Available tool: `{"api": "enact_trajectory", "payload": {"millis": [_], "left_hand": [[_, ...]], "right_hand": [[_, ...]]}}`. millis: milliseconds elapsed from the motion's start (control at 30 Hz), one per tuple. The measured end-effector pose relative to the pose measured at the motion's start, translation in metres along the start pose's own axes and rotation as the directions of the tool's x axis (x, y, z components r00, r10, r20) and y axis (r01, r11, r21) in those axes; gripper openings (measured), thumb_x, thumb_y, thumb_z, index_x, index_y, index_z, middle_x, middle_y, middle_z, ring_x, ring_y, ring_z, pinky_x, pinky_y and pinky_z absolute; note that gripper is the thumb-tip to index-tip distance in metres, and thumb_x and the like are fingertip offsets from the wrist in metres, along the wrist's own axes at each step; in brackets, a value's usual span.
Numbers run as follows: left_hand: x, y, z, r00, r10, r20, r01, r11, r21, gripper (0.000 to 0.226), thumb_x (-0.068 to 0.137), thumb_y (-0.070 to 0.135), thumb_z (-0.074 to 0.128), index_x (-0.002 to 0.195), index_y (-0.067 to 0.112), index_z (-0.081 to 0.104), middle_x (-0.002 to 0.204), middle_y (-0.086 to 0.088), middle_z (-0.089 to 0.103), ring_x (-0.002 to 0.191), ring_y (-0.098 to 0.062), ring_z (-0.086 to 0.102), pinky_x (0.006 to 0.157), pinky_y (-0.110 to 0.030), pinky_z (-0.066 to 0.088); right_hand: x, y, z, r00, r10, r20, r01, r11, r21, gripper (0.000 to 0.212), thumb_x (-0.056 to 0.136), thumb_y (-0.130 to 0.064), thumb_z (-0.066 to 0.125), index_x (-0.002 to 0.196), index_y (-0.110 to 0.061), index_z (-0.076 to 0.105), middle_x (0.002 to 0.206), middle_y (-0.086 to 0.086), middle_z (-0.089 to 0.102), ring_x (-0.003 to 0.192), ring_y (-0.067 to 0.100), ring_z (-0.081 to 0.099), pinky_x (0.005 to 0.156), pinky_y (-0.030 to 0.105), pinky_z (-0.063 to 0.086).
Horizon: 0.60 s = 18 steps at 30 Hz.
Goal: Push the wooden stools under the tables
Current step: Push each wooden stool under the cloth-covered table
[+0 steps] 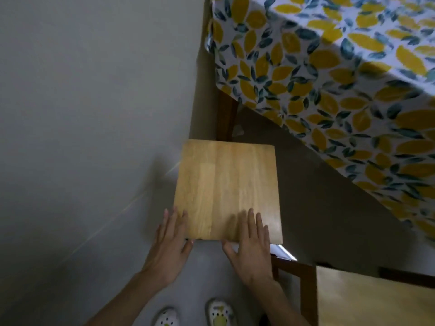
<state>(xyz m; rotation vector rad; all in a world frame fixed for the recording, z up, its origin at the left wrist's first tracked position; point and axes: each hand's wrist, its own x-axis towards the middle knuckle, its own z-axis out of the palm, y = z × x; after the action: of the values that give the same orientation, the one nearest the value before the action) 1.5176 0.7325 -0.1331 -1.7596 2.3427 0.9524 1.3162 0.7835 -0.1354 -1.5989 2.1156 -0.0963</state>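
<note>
Our left hand and right hand lie flat, fingers spread, gripping nothing, on the near edge of the wooden stool at frame centre, beside the table at upper right.

We can't see the legs of the wooden stool; its seat hides them. Second stool is cut off at the bottom-right corner. Tablecloth covers the tabletop and runs off the top and right edges. Shoes are clipped at the bottom edge. Left hand fingertips are motion-blurred.
</note>
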Motion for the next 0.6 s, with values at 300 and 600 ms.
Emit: {"api": "enact_trajectory", "payload": {"millis": [300,600], "left_hand": [[0.061,-0.039,0.025,0.979,0.202,0.003,-0.195,0.943,0.271,0.067,0.095,0.052,0.005,0.149,0.014,-0.005,0.158,-0.009,-0.013,0.145,-0.024,-0.013,0.116,-0.053,0.008],[0.110,-0.007,0.028,0.978,0.205,0.050,-0.211,0.944,0.254,0.071,0.096,0.052,0.005,0.149,0.005,0.003,0.158,-0.019,-0.006,0.145,-0.034,-0.007,0.110,-0.053,0.022]], "right_hand": [[0.029,-0.017,0.057,0.981,0.171,-0.087,-0.173,0.985,-0.010,0.086,0.087,-0.076,0.015,0.152,-0.023,-0.005,0.160,0.010,-0.013,0.145,0.027,-0.019,0.114,0.050,-0.010],[0.085,0.027,0.032,0.991,0.081,-0.104,-0.093,0.989,-0.112,0.089,0.087,-0.076,0.021,0.152,-0.018,0.010,0.161,0.013,0.003,0.147,0.033,-0.001,0.113,0.053,0.005]]}}
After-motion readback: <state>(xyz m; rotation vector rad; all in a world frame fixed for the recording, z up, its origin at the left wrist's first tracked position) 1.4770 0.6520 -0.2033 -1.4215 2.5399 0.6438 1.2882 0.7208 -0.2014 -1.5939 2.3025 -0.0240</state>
